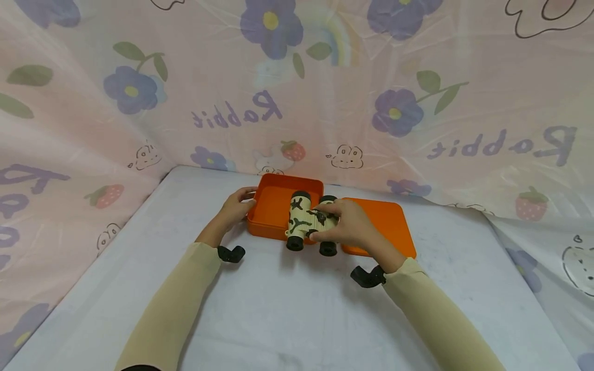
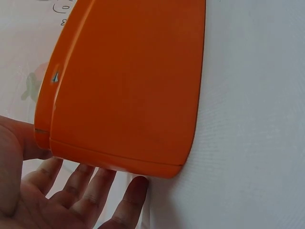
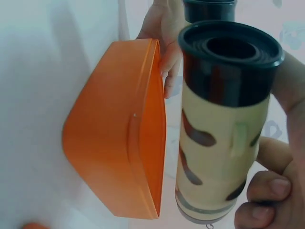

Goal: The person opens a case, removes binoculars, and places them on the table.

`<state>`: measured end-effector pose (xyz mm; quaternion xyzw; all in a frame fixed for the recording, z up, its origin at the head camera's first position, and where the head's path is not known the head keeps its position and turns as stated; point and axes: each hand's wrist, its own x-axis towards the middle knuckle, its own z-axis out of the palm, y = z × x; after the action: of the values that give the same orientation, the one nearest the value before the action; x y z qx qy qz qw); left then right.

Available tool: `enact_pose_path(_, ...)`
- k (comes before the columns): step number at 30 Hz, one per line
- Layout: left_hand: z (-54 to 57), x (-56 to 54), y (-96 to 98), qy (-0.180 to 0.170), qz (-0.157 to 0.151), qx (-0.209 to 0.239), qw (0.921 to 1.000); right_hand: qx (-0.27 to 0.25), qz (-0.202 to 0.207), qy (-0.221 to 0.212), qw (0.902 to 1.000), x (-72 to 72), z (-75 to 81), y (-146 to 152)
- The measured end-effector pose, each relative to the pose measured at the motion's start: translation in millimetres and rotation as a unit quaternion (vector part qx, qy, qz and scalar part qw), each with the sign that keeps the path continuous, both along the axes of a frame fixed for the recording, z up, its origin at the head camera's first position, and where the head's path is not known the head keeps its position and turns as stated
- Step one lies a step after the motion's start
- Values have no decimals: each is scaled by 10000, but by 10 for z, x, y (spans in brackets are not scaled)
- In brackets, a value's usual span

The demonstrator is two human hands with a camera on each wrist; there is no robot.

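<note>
A pair of toy binoculars [image 1: 299, 219], cream with dark camouflage patches and black eyepieces, is held by my right hand [image 1: 348, 224] above the right part of an open orange box [image 1: 266, 230]. In the right wrist view one barrel of the binoculars [image 3: 214, 143] stands upright in front of the box's [image 3: 102, 124] open side, with curled fingers [image 3: 267, 191] at its right. My left hand [image 1: 236, 206] holds the left side of the box. In the left wrist view its thumb lies at the rim and its fingers [image 2: 97, 191] curl by the outer wall.
A flat orange lid [image 1: 390, 221] lies on the white-covered table [image 1: 287, 309], just right of the box and partly behind my right forearm. A patterned curtain [image 1: 315, 93] hangs behind and along the sides. Black camera mounts [image 1: 368, 276] stick out from both wrists.
</note>
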<state>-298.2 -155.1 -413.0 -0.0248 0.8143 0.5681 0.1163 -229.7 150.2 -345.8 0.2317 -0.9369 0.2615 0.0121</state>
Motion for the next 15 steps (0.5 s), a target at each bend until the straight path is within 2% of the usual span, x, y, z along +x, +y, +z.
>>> enact_pose_path(6,-3,-2,-3,-12,-13,-11,10000,32,82,122,9999,147,-34,65)
enact_pose_path(15,5,-8,-2,3,-25,-44,10000,120,105,30,9999,361,-76,129)
